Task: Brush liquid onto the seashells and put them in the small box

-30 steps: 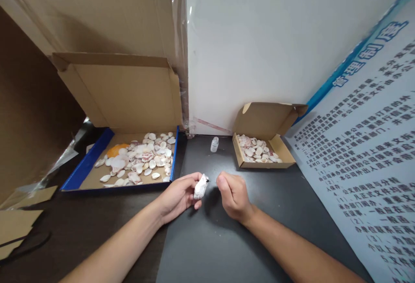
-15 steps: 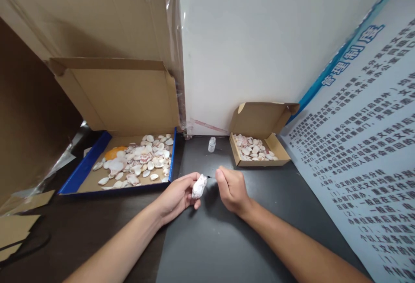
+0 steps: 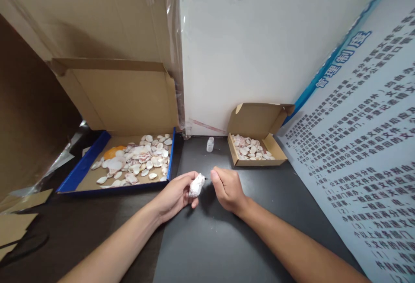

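brown card (image 3: 16, 231) lies far to the left of the left hand, a dark cord (image 3: 29, 250) across it, out of the way of the work, i'd guess. ahead and left of the left hand sits the big box (image 3: 172, 155), holding shells (image 3: 142, 157) with an orange one (image 3: 113, 152) at the left; its lid (image 3: 119, 99) is tipped back, probably so a hand can reach in freely.

the left hand (image 3: 175, 194) grips a white lump (image 3: 196, 185) at its fingertips, tilted, just left of the right hand. from my end, that hold seems meant to leave the lump's right side bare. there, between the hands, i see the dark end of a thin tool (image 3: 206, 178); it seems to meet the lump, but i can't confirm contact on my feed.

straight ahead of that gap stands a bottle (image 3: 210, 144), upright, likely kept there to be handy yet clear of both arms.

the right hand (image 3: 228, 188) is closed in a fist, apart from the lump. i judge it has the tool inside, held short for control, though the fist hides most of it.

ahead and right of that fist is the small box (image 3: 261, 162), lid raised, with more shells inside. a printed sheet (image 3: 350, 144) slants up farther right.
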A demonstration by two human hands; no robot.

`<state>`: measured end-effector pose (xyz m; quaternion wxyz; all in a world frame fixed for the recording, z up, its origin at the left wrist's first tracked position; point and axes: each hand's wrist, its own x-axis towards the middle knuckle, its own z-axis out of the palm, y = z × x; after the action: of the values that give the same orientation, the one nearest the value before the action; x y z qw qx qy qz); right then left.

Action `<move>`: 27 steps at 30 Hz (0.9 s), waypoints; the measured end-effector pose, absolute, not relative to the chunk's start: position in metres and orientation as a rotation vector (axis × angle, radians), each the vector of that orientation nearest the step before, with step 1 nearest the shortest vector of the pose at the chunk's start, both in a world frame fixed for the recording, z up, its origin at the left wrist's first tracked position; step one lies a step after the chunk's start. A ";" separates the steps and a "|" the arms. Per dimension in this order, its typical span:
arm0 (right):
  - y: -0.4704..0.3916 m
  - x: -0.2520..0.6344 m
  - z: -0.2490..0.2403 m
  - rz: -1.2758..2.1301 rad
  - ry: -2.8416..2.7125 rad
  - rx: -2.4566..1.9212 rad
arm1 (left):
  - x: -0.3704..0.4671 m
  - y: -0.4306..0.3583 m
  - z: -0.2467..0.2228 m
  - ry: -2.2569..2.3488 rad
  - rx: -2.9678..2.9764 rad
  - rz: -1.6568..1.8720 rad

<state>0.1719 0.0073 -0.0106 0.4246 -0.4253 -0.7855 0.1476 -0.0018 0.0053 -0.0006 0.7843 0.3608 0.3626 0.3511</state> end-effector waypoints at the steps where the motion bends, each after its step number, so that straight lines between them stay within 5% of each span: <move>1: 0.008 0.172 -0.011 0.375 -1.955 -1.048 | -0.002 0.005 0.000 0.785 0.777 0.758; 27: -0.003 0.169 -0.008 0.463 -1.989 -0.752 | -0.001 0.002 0.008 0.811 0.807 0.751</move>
<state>0.1687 -0.0031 -0.0082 0.4643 -0.3059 -0.8095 0.1885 -0.0006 0.0023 0.0080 0.7749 0.3729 0.3744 0.3468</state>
